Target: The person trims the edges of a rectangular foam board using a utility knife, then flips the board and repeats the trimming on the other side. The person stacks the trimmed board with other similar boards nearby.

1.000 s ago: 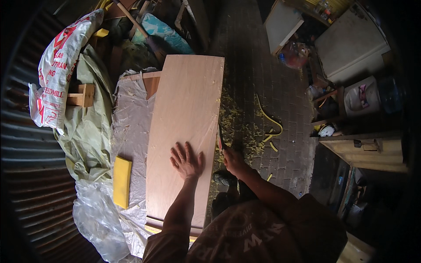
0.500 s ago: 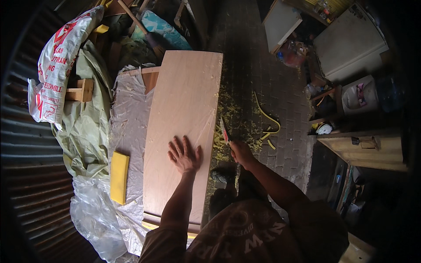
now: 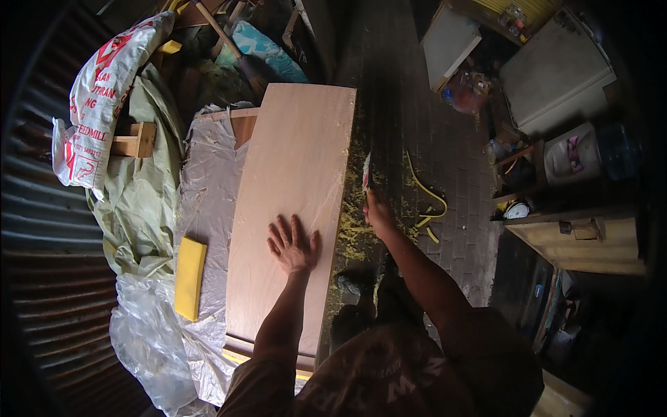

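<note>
1. Pale wood forms the long board (image 3: pixel 292 153), which stretches away from the person, lying partly over the plastic sheet (image 3: pixel 208 201), its right edge alongside the paved floor (image 3: pixel 455 229).
2. The left hand (image 3: pixel 292 251) rests palm down on the board's near half, fingers spread, grasping nothing.
3. The right hand (image 3: pixel 379 214) is clenched around the lower end of a bladed tool (image 3: pixel 367 168), just right of the board and apart from it; the red-marked blade points away from the person.
4. A yellow block (image 3: pixel 189 278) lies on the plastic sheet, left of the board.
5. Yellow shavings (image 3: pixel 354 227) litter the paved floor beside the board's right edge; farther right lies a curved yellow strip (image 3: pixel 426 190).
6. At the far left, a white sack (image 3: pixel 104 97) with red print lies against a crumpled green tarp (image 3: pixel 142 222).
</note>
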`<state>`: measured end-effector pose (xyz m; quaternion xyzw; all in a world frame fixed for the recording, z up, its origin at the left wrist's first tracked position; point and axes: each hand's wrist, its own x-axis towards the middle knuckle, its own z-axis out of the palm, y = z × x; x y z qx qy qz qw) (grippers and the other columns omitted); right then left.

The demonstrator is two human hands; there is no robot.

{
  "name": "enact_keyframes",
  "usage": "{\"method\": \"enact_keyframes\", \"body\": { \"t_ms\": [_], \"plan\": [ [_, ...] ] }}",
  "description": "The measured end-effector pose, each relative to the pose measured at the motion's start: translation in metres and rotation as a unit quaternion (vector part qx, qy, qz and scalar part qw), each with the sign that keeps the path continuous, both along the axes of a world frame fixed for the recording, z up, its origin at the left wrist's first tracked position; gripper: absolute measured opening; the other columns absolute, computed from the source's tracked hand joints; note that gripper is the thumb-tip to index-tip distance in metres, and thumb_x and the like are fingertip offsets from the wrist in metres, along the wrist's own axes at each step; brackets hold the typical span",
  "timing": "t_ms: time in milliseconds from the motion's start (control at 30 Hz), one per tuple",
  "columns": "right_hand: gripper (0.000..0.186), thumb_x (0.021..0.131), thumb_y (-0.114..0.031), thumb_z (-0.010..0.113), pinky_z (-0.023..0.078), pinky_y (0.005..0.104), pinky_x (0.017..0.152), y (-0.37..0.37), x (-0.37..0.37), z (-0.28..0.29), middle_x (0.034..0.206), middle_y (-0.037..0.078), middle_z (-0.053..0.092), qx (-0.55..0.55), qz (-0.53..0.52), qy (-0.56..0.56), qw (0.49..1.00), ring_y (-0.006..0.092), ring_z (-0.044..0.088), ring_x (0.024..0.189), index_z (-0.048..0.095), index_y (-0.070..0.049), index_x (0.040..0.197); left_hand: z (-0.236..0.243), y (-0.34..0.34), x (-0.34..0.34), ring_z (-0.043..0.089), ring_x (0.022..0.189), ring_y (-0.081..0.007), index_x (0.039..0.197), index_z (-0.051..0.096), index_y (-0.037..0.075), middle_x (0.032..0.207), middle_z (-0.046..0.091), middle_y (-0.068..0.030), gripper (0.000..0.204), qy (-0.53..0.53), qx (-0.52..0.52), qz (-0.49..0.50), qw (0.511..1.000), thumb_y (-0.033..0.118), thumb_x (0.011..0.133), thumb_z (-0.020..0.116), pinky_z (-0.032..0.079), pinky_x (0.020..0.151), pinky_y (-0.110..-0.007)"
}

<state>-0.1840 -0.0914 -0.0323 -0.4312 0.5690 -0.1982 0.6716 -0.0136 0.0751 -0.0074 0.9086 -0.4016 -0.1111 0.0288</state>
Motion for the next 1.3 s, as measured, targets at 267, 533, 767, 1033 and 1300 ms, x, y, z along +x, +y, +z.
{"method": "enact_keyframes", "body": {
  "t_ms": [267,533,767,1033,1300],
  "plan": [
    [0.036,0.108,-0.037,0.041,0.041,0.0281,0.049,0.156,-0.051,-0.018,0.069,0.0,0.053,-0.1,0.117,-0.066,0.986,0.0102,0.048,0.051,0.058,-0.008,0.121,-0.005,0.015,-0.004,0.002,0.156,-0.0384,0.16,0.027,0.021,0.169,0.01,-0.0142,0.081,-0.005,-0.011,0.002,1.0,0.063,0.094,0.047,0.001,0.123,-0.056],
    [0.041,0.108,-0.038,0.044,0.041,0.0316,0.046,-0.008,-0.002,0.03,0.067,0.002,0.051,0.06,0.009,-0.011,0.998,0.0128,0.045,0.048,0.051,-0.008,0.134,-0.007,0.088,-0.007,0.003,0.154,-0.0433,0.16,0.026,0.021,0.169,0.01,-0.0166,0.086,-0.018,-0.008,-0.048,0.999,0.063,0.091,0.054,0.002,0.122,-0.06],
    [0.038,0.109,-0.032,0.043,0.038,0.0297,0.042,0.13,-0.007,0.02,0.068,0.001,0.05,0.051,0.135,-0.026,0.989,0.0089,0.043,0.047,0.051,-0.013,0.14,0.003,0.15,0.001,0.003,0.155,-0.0425,0.161,0.025,0.021,0.169,0.009,-0.0161,0.087,-0.021,0.019,0.003,1.0,0.062,0.09,0.055,0.001,0.122,-0.059],
    [0.046,0.108,-0.037,0.046,0.042,0.028,0.05,0.028,-0.005,-0.054,0.071,-0.001,0.051,-0.136,-0.01,-0.052,0.989,0.0089,0.048,0.056,0.048,-0.01,0.145,0.008,0.111,-0.025,0.001,0.155,-0.0399,0.161,0.025,0.022,0.169,0.008,-0.015,0.089,0.012,0.013,-0.031,0.999,0.063,0.088,0.056,0.0,0.123,-0.058],
    [0.042,0.108,-0.037,0.046,0.039,0.0256,0.046,0.121,-0.009,0.005,0.066,-0.004,0.046,-0.021,0.042,-0.071,0.996,0.0065,0.045,0.053,0.052,-0.014,0.143,0.008,0.155,-0.002,0.0,0.155,-0.0389,0.161,0.025,0.022,0.169,0.008,-0.0154,0.088,-0.008,0.033,0.015,0.999,0.065,0.089,0.054,0.0,0.123,-0.057]
  ]
}}
